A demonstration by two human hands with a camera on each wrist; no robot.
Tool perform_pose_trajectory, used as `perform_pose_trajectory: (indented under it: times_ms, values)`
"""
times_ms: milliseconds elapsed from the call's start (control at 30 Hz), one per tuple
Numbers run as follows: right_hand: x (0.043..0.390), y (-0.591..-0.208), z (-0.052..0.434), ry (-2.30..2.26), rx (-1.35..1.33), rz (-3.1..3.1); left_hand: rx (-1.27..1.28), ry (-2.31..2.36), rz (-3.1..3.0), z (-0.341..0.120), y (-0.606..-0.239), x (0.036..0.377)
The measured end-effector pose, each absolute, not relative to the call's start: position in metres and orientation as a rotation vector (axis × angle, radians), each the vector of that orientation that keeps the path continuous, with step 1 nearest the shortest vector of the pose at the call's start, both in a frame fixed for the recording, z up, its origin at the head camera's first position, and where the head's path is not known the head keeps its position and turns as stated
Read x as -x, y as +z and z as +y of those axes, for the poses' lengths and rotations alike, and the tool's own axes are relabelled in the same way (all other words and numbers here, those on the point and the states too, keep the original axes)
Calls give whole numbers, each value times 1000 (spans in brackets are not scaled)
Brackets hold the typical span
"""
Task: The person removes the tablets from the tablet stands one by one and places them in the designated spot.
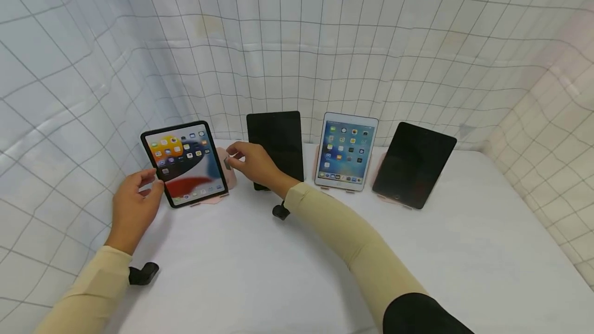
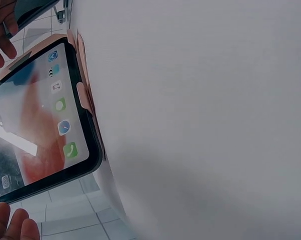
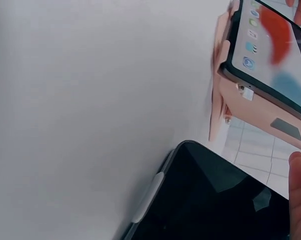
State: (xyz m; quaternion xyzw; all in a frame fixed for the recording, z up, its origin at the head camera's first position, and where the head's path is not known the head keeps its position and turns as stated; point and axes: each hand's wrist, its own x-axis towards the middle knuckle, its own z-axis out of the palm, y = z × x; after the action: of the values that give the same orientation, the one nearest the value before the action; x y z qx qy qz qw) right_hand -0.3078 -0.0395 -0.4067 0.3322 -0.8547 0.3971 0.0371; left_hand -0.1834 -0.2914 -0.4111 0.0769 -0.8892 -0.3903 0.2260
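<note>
A tablet [image 1: 185,164] with a lit home screen leans on a pink stand [image 3: 260,115] at the left of the row. My left hand [image 1: 134,207] is at its left edge, fingers loosely bent; whether the fingertips touch the frame is hard to tell. On the other side my right hand [image 1: 255,163] is beside the stand's right part, near a grey patch [image 3: 285,128] on the pink surface. Nothing shows in its grasp. In the right wrist view its fingers [image 3: 299,185] look fairly straight. A dark-screened tablet [image 1: 276,143] stands partly behind the right hand.
Farther right stand a white tablet [image 1: 347,151] with a lit screen and another dark tablet [image 1: 414,164], both on stands. All rest on a white-covered table [image 1: 278,272]. White gridded curtains [image 1: 325,40] enclose the back and sides.
</note>
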Motion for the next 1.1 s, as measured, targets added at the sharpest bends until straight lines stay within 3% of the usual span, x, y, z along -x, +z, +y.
perform_pose_trajectory:
  times_ms: [1100]
  values:
    - [311, -392, -66, 1469, -851, -2623, -504, -1313, -2322, -283, -386, 209]
